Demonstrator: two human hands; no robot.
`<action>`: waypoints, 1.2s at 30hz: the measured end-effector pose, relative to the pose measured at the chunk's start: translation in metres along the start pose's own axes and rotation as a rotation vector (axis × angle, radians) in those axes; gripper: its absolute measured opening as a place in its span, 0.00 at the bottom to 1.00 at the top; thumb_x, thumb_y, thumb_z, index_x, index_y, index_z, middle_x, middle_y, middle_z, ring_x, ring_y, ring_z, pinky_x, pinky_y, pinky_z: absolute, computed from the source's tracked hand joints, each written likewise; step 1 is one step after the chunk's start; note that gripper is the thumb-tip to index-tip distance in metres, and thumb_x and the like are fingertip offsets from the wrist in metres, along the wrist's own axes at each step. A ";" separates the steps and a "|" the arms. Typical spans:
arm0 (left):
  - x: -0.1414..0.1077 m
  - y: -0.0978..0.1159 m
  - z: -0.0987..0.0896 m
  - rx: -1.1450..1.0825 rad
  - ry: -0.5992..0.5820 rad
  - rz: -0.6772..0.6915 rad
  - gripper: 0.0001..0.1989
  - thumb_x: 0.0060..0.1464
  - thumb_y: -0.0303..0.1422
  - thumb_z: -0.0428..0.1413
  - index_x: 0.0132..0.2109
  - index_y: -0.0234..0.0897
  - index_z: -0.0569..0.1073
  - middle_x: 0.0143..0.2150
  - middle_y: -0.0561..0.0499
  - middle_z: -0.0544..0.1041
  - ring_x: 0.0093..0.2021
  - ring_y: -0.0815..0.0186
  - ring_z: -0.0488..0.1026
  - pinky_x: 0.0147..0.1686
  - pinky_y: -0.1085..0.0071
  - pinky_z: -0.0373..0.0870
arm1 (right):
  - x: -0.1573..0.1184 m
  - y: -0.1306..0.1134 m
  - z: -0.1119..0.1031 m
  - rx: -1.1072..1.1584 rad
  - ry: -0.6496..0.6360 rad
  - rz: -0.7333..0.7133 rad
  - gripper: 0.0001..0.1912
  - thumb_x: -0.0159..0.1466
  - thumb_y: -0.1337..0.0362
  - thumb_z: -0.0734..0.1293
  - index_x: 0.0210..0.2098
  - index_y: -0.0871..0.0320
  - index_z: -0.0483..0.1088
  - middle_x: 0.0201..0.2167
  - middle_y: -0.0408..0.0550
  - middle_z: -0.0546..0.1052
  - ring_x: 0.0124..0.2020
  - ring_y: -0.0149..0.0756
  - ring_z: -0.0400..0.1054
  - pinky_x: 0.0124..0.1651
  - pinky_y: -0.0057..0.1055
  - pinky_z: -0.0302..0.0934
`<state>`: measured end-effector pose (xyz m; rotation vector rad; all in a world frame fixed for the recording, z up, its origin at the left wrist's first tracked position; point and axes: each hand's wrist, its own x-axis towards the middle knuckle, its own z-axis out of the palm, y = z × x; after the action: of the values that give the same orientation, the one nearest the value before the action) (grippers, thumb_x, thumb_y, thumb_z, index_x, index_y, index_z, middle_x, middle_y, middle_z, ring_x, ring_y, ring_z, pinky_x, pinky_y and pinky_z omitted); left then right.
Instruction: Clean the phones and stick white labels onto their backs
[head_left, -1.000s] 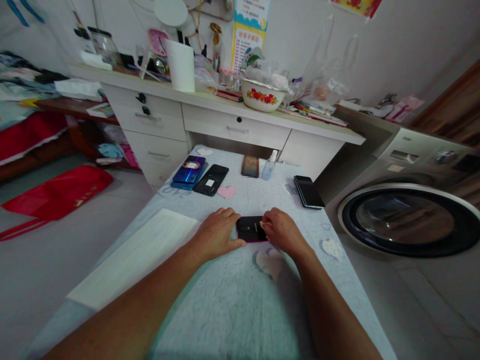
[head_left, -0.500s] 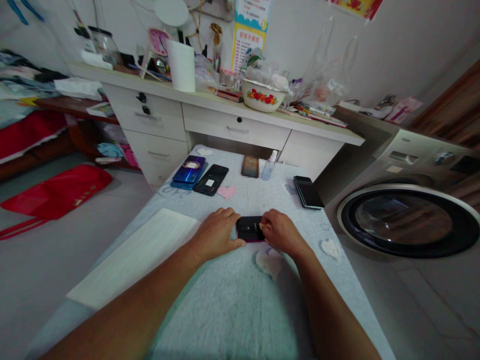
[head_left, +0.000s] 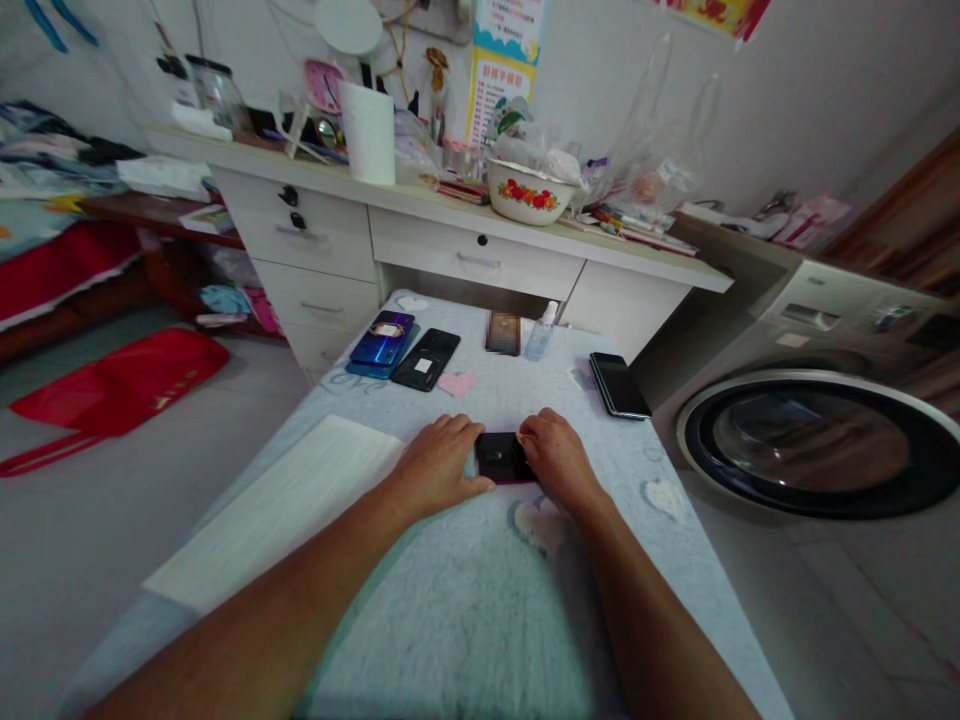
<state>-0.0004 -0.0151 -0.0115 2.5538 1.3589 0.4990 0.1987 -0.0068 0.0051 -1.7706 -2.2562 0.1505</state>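
Red bag [head_left: 124,380]: on the floor, left of the table, straps toward the camera.
White strip [head_left: 285,510]: flat on the tablecloth [head_left: 450,625], left side, set diagonally; left forearm passes over its near edge.
Blue phones [head_left: 381,345]: 2, overlapped, far left of the table, upper 1 with a pale patch on its back.
Black phone [head_left: 426,360]: just right of the blue pair, white sticker on it.
Left hand [head_left: 442,465]: fingers together at the far left corner of the dark phone, thumb apart at the near left corner; pinching that end between them.
Dark phone [head_left: 501,456]: flat on the cloth, long side running left-right, between the 2 hands; pinkish edge shows on the near side. Left end sits between left thumb and fingers, right end goes under the right fingers.
Brown card-like item [head_left: 503,333]: beyond the dark phone, well apart from both hands.
Spray bottle [head_left: 541,332]: upright, clear, just right of the brown item.
Right hand [head_left: 556,455]: fingers curled over the right end of the dark phone; can't tell if they pinch anything.
Right-hand stack [head_left: 619,385]: phones, dark screen up, near the table's right edge.
Washing machine [head_left: 795,330]: right of the table, round door shut.
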 end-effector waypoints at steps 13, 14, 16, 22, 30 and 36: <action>0.000 -0.002 0.003 0.002 0.044 -0.098 0.29 0.40 0.49 0.64 0.45 0.37 0.67 0.45 0.46 0.70 0.47 0.54 0.66 0.48 0.60 0.64 | 0.008 -0.024 0.011 0.112 0.020 -0.176 0.10 0.66 0.69 0.61 0.35 0.60 0.75 0.35 0.50 0.71 0.41 0.36 0.62 0.46 0.31 0.55; 0.000 -0.001 0.003 0.003 0.048 -0.108 0.30 0.40 0.49 0.64 0.46 0.37 0.66 0.45 0.46 0.70 0.47 0.54 0.66 0.47 0.60 0.64 | 0.008 -0.025 0.012 0.116 0.023 -0.182 0.10 0.66 0.69 0.61 0.36 0.60 0.76 0.35 0.50 0.71 0.41 0.36 0.62 0.46 0.31 0.55; 0.000 -0.001 0.003 0.005 0.057 -0.124 0.31 0.39 0.49 0.64 0.47 0.36 0.65 0.46 0.45 0.70 0.47 0.53 0.66 0.47 0.59 0.64 | 0.010 -0.026 0.014 0.117 0.032 -0.197 0.10 0.66 0.69 0.61 0.36 0.60 0.76 0.35 0.50 0.71 0.41 0.36 0.62 0.46 0.31 0.56; -0.001 0.002 0.001 0.003 0.046 -0.142 0.33 0.39 0.49 0.64 0.48 0.35 0.64 0.46 0.44 0.69 0.48 0.53 0.65 0.48 0.59 0.64 | 0.013 -0.027 0.022 0.101 0.048 -0.272 0.10 0.66 0.68 0.62 0.35 0.59 0.77 0.35 0.50 0.71 0.40 0.36 0.61 0.45 0.31 0.56; 0.000 -0.001 0.003 -0.007 0.043 -0.145 0.33 0.38 0.50 0.64 0.47 0.36 0.64 0.47 0.44 0.69 0.48 0.53 0.65 0.48 0.58 0.63 | 0.009 -0.027 0.015 0.155 -0.003 -0.347 0.12 0.65 0.72 0.62 0.37 0.57 0.77 0.37 0.50 0.72 0.41 0.36 0.61 0.46 0.32 0.56; 0.000 -0.001 0.003 -0.008 0.031 -0.140 0.32 0.39 0.50 0.63 0.46 0.36 0.64 0.46 0.44 0.69 0.48 0.52 0.65 0.47 0.58 0.63 | 0.007 -0.023 0.013 0.202 -0.037 -0.397 0.11 0.64 0.73 0.63 0.37 0.57 0.77 0.37 0.49 0.73 0.41 0.35 0.62 0.47 0.33 0.57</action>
<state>-0.0003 -0.0146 -0.0149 2.4317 1.5300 0.5196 0.1724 -0.0045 -0.0004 -1.2043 -2.4664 0.3192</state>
